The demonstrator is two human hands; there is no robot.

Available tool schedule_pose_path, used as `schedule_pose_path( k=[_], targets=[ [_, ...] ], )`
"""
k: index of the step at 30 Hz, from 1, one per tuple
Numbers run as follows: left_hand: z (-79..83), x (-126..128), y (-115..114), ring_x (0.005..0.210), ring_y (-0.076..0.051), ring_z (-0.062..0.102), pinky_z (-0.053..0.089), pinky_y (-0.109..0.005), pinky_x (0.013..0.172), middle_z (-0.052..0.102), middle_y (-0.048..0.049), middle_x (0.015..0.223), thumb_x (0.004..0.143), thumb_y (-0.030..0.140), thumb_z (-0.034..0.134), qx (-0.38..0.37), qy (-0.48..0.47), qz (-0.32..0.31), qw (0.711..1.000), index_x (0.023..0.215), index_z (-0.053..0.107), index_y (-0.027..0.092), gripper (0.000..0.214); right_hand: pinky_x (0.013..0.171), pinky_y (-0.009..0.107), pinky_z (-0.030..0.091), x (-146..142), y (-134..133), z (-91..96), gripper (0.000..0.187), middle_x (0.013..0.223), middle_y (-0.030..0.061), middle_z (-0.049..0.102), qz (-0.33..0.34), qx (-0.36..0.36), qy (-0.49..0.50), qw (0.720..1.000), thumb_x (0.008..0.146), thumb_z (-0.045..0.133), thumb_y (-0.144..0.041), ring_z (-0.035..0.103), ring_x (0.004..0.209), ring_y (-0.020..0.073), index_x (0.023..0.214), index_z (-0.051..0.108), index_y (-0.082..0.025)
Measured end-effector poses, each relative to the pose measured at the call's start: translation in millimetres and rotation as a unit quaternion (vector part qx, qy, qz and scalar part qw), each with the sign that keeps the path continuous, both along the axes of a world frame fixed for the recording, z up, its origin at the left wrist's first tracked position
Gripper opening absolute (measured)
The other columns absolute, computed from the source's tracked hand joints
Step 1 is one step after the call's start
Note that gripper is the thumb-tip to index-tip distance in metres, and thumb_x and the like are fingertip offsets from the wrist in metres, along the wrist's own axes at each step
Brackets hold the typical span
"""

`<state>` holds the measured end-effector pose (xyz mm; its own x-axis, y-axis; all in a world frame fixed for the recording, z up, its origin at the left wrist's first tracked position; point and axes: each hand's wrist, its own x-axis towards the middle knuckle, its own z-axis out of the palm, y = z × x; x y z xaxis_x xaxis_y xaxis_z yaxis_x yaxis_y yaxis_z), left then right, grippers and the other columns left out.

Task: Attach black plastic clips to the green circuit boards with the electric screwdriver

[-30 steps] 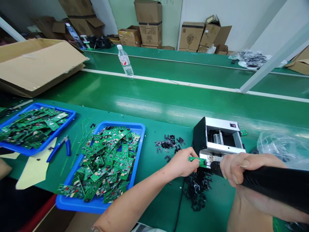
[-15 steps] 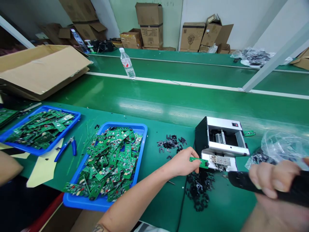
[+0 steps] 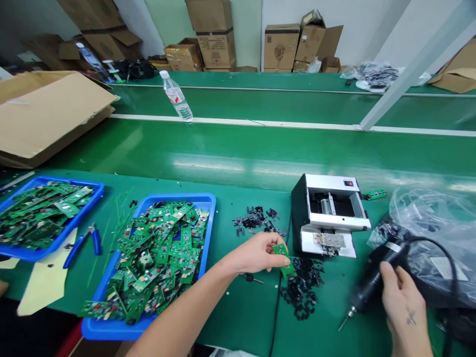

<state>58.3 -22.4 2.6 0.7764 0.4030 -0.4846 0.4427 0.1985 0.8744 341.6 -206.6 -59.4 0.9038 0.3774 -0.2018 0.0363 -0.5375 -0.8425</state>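
My left hand (image 3: 256, 254) is shut on a small green circuit board (image 3: 284, 260), which it holds tilted just above a heap of black plastic pieces (image 3: 303, 290). My right hand (image 3: 403, 302) grips a corded black electric screwdriver (image 3: 375, 280) with its metal tip pointing down-left. A silver and black benchtop machine (image 3: 327, 215) stands just beyond both hands, with a metal plate on its front part. Between my hands, the board and the machine are apart.
Two blue trays (image 3: 174, 198) hold many green circuit boards at left. Blue-handled pliers (image 3: 84, 245) lie beside them. Loose black pieces (image 3: 255, 220) sit behind my left hand. A clear plastic bag (image 3: 435, 218) lies at right. A green conveyor belt (image 3: 238, 148) runs behind.
My right hand has pulled the screwdriver back from the machine, down and to the right, tip now downward. My left hand has moved the board left, away from the machine, and turned it.
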Motion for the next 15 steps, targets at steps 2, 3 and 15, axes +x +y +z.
schedule_pose_path(
  k=[2, 3, 15],
  targets=[
    [-6.1, -1.0, -1.9, 0.058, -0.011, 0.051, 0.039, -0.022, 0.052, 0.059, 0.0028, 0.070, 0.076, 0.040, 0.071, -0.016, 0.000, 0.014, 1.000, 0.096, 0.058, 0.017, 0.034, 0.097, 0.060, 0.041, 6.8, -3.7, 1.1, 0.059, 0.086, 0.0126, 0.067, 0.007, -0.085, -0.046, 0.995, 0.065, 0.067, -0.062, 0.061, 0.101, 0.0402, 0.103, 0.066, -0.016],
    [-8.4, -1.1, -2.9, 0.059, -0.010, 0.051, 0.039, -0.022, 0.054, 0.059, 0.0028, 0.071, 0.075, 0.040, 0.072, -0.016, -0.003, 0.020, 1.000, 0.095, 0.058, 0.017, 0.033, 0.098, 0.061, 0.039, 8.9, -5.6, 4.1, 0.060, 0.085, 0.0130, 0.068, 0.013, -0.119, -0.063, 0.991, 0.064, 0.068, -0.062, 0.061, 0.102, 0.0419, 0.103, 0.068, -0.017],
    [-16.0, -0.5, -10.1, 0.078, -0.014, 0.060, 0.042, -0.024, 0.067, 0.073, -0.0085, 0.095, 0.080, 0.027, 0.066, -0.077, -0.102, 0.039, 0.991, 0.083, 0.047, 0.018, 0.022, 0.073, 0.029, 0.055, -67.2, -29.9, 27.1, 0.014, 0.089, 0.0036, 0.073, 0.502, 0.058, -0.387, 0.771, 0.088, 0.062, -0.026, 0.070, 0.076, 0.0196, 0.101, 0.068, -0.025]
  ],
)
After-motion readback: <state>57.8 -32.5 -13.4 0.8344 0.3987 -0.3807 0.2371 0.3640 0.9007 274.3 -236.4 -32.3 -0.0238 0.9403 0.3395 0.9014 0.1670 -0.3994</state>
